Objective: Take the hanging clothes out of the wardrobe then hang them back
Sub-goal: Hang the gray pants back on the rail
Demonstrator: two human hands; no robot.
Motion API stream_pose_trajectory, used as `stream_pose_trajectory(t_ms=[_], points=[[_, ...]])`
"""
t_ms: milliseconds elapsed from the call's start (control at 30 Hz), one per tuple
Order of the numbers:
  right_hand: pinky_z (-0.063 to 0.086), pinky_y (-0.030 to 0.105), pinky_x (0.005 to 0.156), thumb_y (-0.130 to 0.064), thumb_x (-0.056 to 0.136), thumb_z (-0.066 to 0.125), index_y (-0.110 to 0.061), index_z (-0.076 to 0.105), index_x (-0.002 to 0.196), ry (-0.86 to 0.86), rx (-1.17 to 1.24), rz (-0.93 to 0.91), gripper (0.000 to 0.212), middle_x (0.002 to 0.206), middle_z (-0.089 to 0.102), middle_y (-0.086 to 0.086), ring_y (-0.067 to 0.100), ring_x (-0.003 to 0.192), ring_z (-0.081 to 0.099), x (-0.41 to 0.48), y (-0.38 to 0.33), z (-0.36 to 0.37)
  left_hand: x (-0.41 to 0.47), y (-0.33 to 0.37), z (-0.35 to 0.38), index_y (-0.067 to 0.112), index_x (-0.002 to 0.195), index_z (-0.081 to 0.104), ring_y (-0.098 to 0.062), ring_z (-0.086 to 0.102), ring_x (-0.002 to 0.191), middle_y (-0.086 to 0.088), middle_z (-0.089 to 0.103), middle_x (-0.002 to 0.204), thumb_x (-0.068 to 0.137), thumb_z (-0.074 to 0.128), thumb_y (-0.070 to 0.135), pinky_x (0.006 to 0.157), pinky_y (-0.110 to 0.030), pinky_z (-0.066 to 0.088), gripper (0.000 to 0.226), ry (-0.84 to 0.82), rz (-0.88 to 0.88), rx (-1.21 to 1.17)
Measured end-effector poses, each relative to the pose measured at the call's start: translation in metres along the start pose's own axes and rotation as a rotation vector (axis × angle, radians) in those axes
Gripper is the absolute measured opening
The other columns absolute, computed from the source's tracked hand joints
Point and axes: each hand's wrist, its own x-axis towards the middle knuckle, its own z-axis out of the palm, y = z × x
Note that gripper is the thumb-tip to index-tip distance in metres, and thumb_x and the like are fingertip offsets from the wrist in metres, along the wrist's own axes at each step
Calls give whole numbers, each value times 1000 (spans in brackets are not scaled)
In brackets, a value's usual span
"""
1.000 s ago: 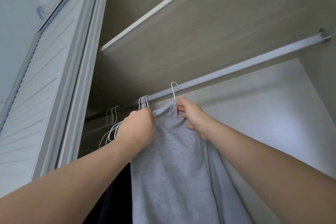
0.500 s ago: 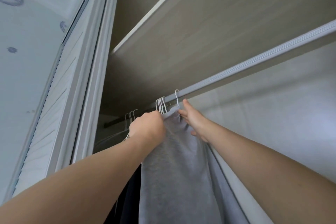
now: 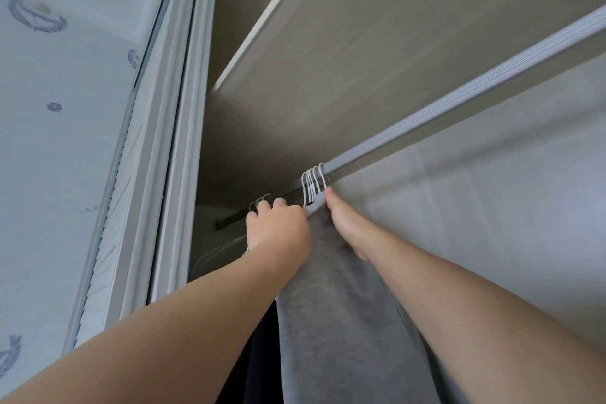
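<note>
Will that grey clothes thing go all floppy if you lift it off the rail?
Probably floppy: the grey garment hangs in soft folds below the white hanger hooks. It looks like thick knit, so maybe a bit heavy. Its thin hook would likely slide along the rail when pushed.

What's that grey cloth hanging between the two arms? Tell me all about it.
The grey garment looks like soft flecked jersey. It hangs from the white hooks on the pale rail, bunched narrow at the top, widening downward past the picture's bottom edge. The right hand holds its top, thumb up by the hooks; the left hand lies against its left edge. A dark garment hangs beside it, left.
</note>
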Motion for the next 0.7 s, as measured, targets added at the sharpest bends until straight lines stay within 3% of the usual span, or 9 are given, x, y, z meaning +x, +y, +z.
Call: stream_pose_trajectory(t_ms=[67,133,233,300,400,533,700], points=[[39,47,106,-110,17,26,-36,59,128,13,13,40,137,133,60,-4,19,118,58,4,1,6,1,-4,2,22,130,56,-32,37,126,-7,43,139,94,45,21,100,-43,33,38,10,3,20],[41,46,105,-109,22,30,-33,60,128,18,39,61,134,130,60,-2,20,116,58,-20,-12,9,0,-8,2,24,130,55,-32,37,126,-7,41,140,93,46,21,100,-43,33,38,0,6,14],[37,45,109,-93,54,32,-24,51,138,36,38,49,110,137,53,2,23,124,51,-71,-34,7,-4,-15,2,23,127,54,-31,39,124,-6,45,137,92,43,19,99,-43,33,37,-29,31,-8],[36,42,110,-82,71,37,-20,51,134,65,-12,12,90,139,51,4,23,125,50,-95,-42,7,-10,-21,-1,20,128,51,-31,39,124,-5,47,137,93,41,20,98,-43,33,37,-34,66,-8],[30,36,115,-57,97,40,-23,47,142,41,-157,-119,56,150,43,3,22,135,43,-116,-43,1,-20,-29,-5,19,135,47,-30,38,130,-5,48,141,99,37,35,102,-45,31,41,-28,115,-27],[20,32,115,-53,101,35,-37,27,153,7,-443,-229,55,162,19,-8,19,147,24,-153,-40,7,-48,-54,-9,22,142,42,-29,29,142,-3,44,149,100,31,53,114,-47,23,54,50,166,7],[12,42,122,-51,101,36,-35,19,155,-5,-484,-431,59,162,8,-19,8,150,9,-215,-19,41,-107,-102,-22,24,155,25,-29,-5,153,-5,15,166,100,22,60,122,-52,-3,66,160,224,128]])
